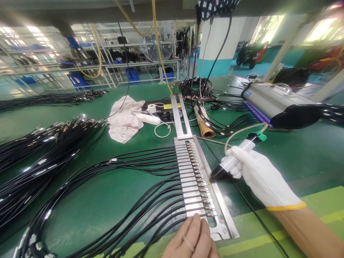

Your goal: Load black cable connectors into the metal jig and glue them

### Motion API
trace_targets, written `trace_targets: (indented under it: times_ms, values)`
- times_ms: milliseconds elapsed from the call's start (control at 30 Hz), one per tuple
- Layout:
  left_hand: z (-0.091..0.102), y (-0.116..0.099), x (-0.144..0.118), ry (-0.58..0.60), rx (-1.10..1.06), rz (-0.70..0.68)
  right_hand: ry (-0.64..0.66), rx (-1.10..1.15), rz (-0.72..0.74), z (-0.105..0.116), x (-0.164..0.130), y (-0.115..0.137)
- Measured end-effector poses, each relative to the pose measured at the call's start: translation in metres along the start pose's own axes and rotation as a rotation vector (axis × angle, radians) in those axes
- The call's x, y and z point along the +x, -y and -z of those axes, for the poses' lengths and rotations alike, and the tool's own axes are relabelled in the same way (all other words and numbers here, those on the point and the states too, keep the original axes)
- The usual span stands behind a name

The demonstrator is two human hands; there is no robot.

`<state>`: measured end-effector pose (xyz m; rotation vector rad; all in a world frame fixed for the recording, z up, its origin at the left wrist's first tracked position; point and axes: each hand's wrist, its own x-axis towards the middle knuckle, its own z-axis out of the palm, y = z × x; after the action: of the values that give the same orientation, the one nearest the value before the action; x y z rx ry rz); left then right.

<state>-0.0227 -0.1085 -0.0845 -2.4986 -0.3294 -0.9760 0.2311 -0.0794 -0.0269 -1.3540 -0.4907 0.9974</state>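
In the head view, my right hand [258, 175], in a white glove with a yellow cuff, grips a glue syringe [238, 156] with a green cap and a hose. The syringe is tilted, its black tip over the right side of a long metal fixture [215, 200]. Several black cables [158, 191] lie side by side across the fixture, their stripped ends in a row along its slot. My bare left hand [192, 238], with a ring, is at the fixture's near end by the closest cable. Its fingers are pressed together; whatever is under them is hidden.
Bundles of black cables [45, 154] cover the left of the green table. Behind the fixture are a crumpled cloth [125, 118], a black box [163, 113] and a brown tube [204, 123]. At right stands a grey machine [274, 102] with purple light. Hoses hang overhead.
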Motion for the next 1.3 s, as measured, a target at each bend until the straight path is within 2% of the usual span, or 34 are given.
trace_targets:
  times_ms: [267,667,900,1300]
  values:
    - [0.000,-0.001,-0.003,0.016,-0.002,-0.009,-0.005,-0.043,0.010,-0.004,-0.004,0.001]
    - [0.002,0.000,0.002,0.013,-0.002,-0.020,-0.005,-0.048,-0.014,0.001,0.007,-0.006]
    - [0.003,0.001,0.004,0.001,0.006,-0.007,0.077,-0.010,0.003,0.001,0.005,-0.010]
    - [0.003,0.001,0.002,-0.004,0.001,-0.009,0.004,-0.011,0.027,0.002,0.003,-0.001]
